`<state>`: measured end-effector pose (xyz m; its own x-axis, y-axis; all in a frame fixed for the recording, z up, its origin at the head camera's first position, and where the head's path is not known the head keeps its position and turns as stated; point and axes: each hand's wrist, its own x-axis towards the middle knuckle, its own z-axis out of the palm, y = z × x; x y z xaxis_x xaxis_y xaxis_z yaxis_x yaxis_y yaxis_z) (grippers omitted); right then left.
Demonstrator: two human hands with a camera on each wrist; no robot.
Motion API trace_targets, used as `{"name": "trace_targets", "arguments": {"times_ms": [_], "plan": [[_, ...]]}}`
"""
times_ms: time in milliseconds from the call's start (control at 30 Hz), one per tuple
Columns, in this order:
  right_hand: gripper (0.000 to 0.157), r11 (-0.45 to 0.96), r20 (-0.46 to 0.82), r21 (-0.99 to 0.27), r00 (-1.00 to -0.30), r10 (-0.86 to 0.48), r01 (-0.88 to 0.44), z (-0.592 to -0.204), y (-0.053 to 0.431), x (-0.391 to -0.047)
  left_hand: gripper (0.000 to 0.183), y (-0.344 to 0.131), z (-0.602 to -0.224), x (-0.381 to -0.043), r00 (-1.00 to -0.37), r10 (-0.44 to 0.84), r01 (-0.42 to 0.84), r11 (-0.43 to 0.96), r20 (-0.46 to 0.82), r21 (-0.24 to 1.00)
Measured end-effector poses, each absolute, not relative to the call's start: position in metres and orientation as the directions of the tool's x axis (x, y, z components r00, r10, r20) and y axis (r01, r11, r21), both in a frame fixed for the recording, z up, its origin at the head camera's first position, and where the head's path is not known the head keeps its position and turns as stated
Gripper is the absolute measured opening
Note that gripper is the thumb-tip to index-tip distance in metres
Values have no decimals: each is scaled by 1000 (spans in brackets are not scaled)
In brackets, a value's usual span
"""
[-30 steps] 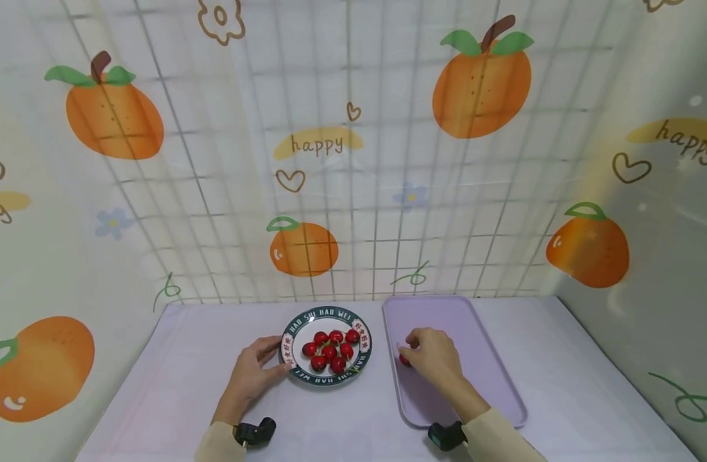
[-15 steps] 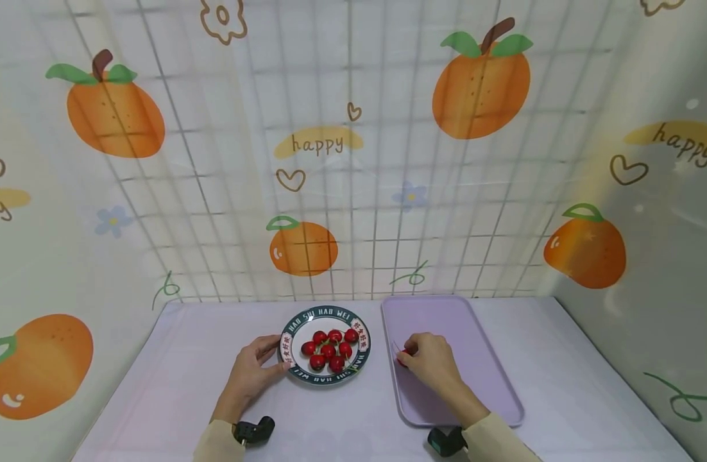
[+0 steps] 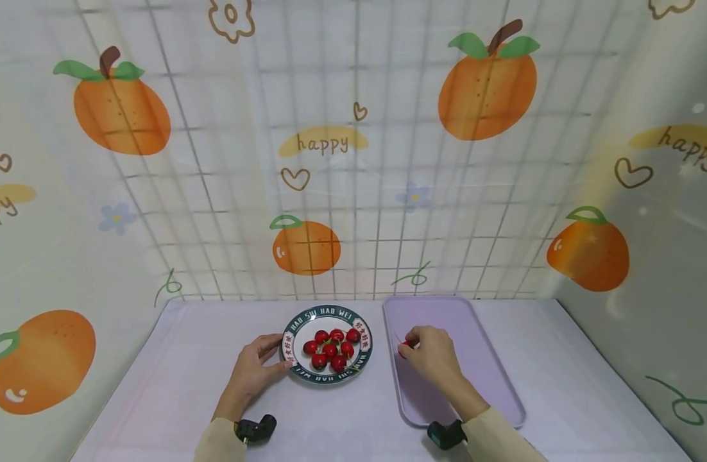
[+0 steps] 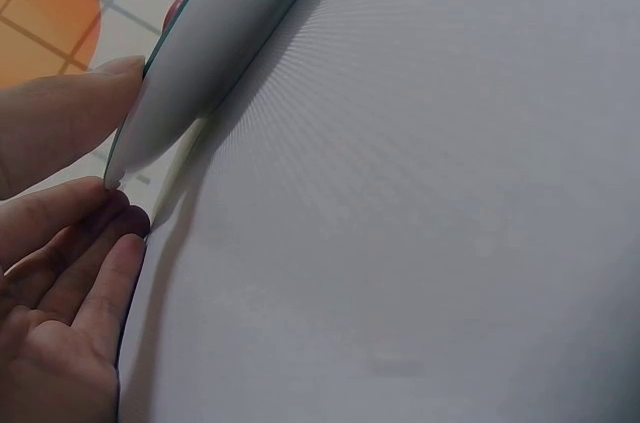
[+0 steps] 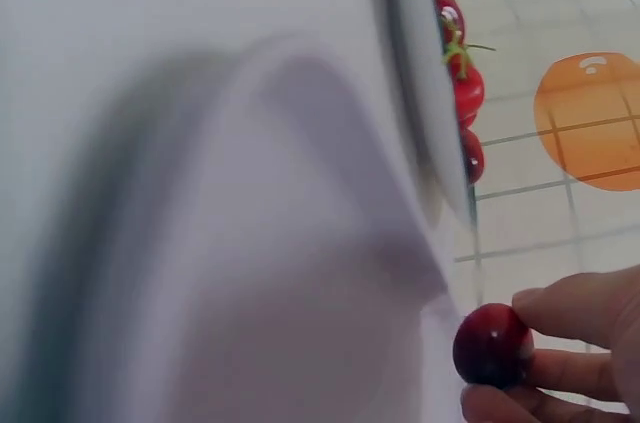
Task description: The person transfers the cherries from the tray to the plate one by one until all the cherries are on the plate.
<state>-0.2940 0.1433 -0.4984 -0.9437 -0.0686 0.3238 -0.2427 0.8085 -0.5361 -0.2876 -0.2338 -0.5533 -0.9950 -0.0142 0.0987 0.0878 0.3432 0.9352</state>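
Note:
My left hand (image 3: 255, 369) is at the left edge of a round white plate (image 3: 298, 369) with a dark green lettered rim. In the left wrist view, the thumb and a finger touch the rim of the plate (image 4: 190, 73), while the other fingers sit relaxed beside it. Several red cherries (image 3: 329, 351), some with green stems, lie on the plate. My right hand (image 3: 437, 356) pinches a single dark red cherry (image 5: 493, 345) between thumb and fingers, over the left side of a lilac tray (image 3: 480, 398). Its thin stem points up in the head view.
The tray lies right of the plate, with a narrow strip of white table (image 3: 382, 404) between them. A curtain (image 3: 388, 173) printed with oranges hangs behind the table and along both sides. Each wrist carries a small black camera (image 3: 256, 430).
My right hand first reached down to the cherry on the tray, then took it between the fingers and lifted it slightly. The left hand has stayed at the plate's rim.

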Motion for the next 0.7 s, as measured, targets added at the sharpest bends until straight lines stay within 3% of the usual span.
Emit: {"name": "trace_targets", "arguments": {"times_ms": [700], "plan": [[11, 791, 350, -540, -932, -97, -285, -476, 108, -316, 68, -235, -555, -288, -994, -7, 95, 363, 104, 927]]}}
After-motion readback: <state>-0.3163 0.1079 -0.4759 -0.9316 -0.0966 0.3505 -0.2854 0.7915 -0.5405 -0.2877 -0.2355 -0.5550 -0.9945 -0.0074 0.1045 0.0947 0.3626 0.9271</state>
